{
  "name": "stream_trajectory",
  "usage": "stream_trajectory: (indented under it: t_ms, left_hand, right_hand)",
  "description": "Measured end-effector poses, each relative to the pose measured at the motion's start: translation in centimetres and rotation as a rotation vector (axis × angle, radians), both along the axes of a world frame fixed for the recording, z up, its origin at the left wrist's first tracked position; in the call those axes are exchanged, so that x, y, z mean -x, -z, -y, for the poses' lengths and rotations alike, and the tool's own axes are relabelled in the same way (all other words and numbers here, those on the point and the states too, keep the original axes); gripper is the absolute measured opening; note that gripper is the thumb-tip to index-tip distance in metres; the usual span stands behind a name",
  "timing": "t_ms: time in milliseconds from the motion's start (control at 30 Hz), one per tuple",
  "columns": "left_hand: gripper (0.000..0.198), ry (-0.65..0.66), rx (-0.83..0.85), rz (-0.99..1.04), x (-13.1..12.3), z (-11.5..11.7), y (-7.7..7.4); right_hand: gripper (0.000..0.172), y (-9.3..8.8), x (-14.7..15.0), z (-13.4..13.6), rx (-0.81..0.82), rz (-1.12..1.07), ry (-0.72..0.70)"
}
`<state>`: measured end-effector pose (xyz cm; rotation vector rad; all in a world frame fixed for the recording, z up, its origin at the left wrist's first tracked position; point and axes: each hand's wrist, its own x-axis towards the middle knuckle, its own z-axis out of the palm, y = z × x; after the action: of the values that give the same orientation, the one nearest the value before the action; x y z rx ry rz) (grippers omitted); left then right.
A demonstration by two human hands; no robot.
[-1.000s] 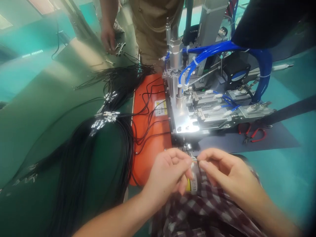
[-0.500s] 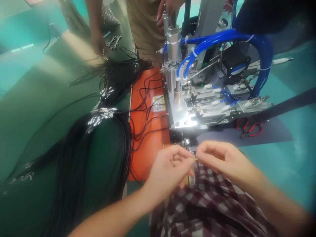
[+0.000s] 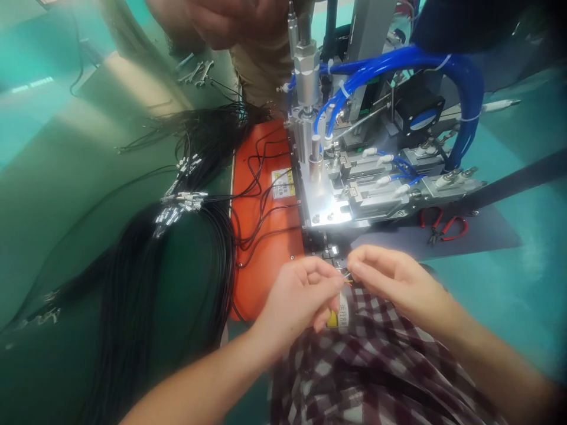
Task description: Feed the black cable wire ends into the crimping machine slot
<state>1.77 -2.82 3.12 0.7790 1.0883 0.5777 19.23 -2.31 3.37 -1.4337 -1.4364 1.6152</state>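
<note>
My left hand (image 3: pixel 305 292) is closed in a pinch on thin wires (image 3: pixel 348 282), whose yellow and orange ends stick out past the fingertips. Right beside it, the thumb and forefinger of my right hand (image 3: pixel 390 268) pinch at a pale wire end. Most of that wire is hidden by the fingers. Both hands are over my checked clothing, in front of the metal machine (image 3: pixel 328 200). Below the left fingers a white and yellow label (image 3: pixel 339 313) shows in part.
Black cables (image 3: pixel 128 271) with bundled silvery ends lie left on the green table, some crossing the orange base (image 3: pixel 261 289). Red-handled pliers (image 3: pixel 443 227) rest right of the machine. Blue hoses (image 3: pixel 398 62) arch above it. Wrenches (image 3: pixel 199 72) and another person's hand (image 3: pixel 217 20) are at the back.
My right fingertips have shifted slightly, and the coloured wire ends now show more clearly. The other person's hands have lifted from the cables and come together higher up.
</note>
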Motion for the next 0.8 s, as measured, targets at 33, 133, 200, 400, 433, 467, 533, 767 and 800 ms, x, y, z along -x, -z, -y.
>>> stream_trajectory:
  t_ms: [33, 133, 200, 400, 433, 467, 533, 767, 800]
  left_hand:
    - [0.014, -0.007, 0.009, 0.013, 0.0, -0.1, 0.0]
    - [0.014, -0.009, 0.012, 0.034, 0.0, -0.2, -0.1]
    - [0.014, -0.008, 0.004, 0.038, 0.0, -0.2, -0.2]
    - [0.012, -0.035, 0.01, 0.087, 0.1, -0.1, -0.1]
    - [0.01, -0.041, 0.009, 0.106, 0.1, -0.1, -0.1]
    - [0.009, -0.045, 0.004, 0.125, 0.1, 0.0, 0.0]
    - [0.007, -0.046, -0.007, 0.156, 0.2, 0.1, 0.0]
    - [0.01, -0.022, 0.0, 0.144, 0.2, 0.2, 0.1]
    - [0.011, -0.011, 0.001, 0.128, 0.2, 0.2, 0.1]
  right_hand:
    - [0.027, 0.1, 0.1, 0.1, 0.001, 0.005, 0.024]
    - [0.027, 0.3, 0.3, 0.5, 0.004, 0.022, 0.057]
    - [0.026, 0.4, 0.5, 0.6, 0.014, 0.021, 0.065]
    - [0.025, 0.4, 1.2, 1.1, -0.005, 0.022, 0.076]
    - [0.025, 0.4, 1.3, 1.2, -0.028, 0.028, 0.081]
    - [0.024, 0.5, 1.3, 1.3, -0.057, 0.039, 0.085]
    - [0.023, 0.7, 1.4, 1.3, -0.112, 0.07, 0.089]
    - [0.026, 0.5, 0.8, 0.7, 0.002, 0.047, 0.111]
    - [0.026, 0.4, 0.7, 0.6, 0.0, 0.044, 0.093]
